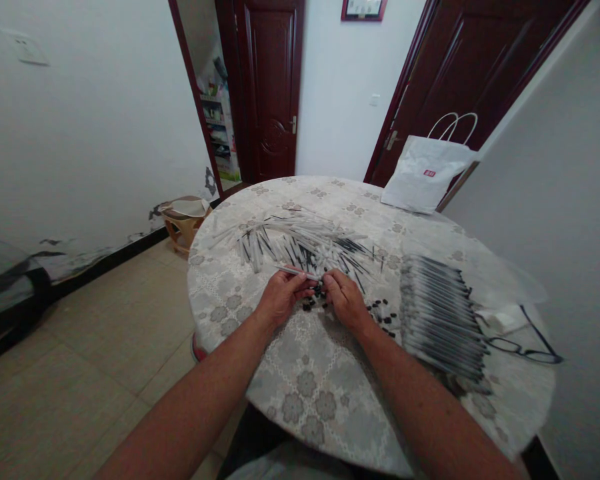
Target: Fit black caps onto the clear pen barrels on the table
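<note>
My left hand (282, 293) is closed around a slim whitish pen barrel (291, 270), which lies nearly level across its fingers. At the barrel's right end my right hand (344, 297) pinches with thumb and fingers; something small and dark shows there, too small to make out. Below and between the hands lie small black plugs (307, 307), and more black plugs (386, 320) are scattered right of my right hand. Just beyond the hands spreads a loose heap of pale tubes (300, 230) mixed with thin dark refills (350, 245).
On the right of the round table (305, 373), with its patterned cloth, many finished-looking pens (443, 317) lie in a neat row. Beside them rest eyeglasses (517, 348). A white paper bag (425, 177) stands at the back right. A wooden stool (183, 227) is on the floor at left.
</note>
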A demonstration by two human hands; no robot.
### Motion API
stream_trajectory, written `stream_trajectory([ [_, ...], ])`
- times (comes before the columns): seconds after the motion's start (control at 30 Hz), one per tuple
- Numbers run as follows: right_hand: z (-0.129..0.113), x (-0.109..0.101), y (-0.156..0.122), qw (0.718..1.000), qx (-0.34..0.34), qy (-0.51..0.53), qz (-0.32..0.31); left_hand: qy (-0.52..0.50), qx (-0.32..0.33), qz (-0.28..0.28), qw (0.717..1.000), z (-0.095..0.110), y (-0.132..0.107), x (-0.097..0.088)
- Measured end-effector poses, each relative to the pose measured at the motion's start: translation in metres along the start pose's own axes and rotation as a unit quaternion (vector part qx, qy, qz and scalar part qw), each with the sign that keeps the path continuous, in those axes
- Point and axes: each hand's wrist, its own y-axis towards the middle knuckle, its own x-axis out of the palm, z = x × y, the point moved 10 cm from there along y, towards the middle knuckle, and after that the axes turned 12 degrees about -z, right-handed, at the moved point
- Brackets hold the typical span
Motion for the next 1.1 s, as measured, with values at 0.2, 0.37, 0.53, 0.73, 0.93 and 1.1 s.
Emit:
stream_trajectory([
  [0.2,-0.004,0.001,0.000,0.999,-0.013,-0.031,-0.003,0.003,0.000,0.001,1.000,0.000,-0.001,0.000],
  [0.37,-0.002,0.001,-0.001,1.000,-0.001,-0.016,-0.006,0.007,0.003,0.005,1.000,0.002,-0.002,0.001],
  [0.53,-0.009,-0.002,-0.002,0.999,-0.025,-0.027,0.002,0.013,0.009,0.003,1.000,0.004,-0.002,0.001],
  [0.73,-0.010,0.002,-0.001,0.999,-0.016,-0.030,-0.019,0.016,0.004,0.001,1.000,0.001,-0.001,0.000],
  [0.93,-0.016,-0.003,-0.002,0.999,-0.026,-0.027,-0.001,0.022,0.013,-0.004,1.000,0.003,0.000,0.000],
  [1.1,-0.012,0.000,-0.002,0.999,-0.006,-0.045,-0.022,0.034,0.012,-0.002,0.999,0.004,0.000,-0.001],
])
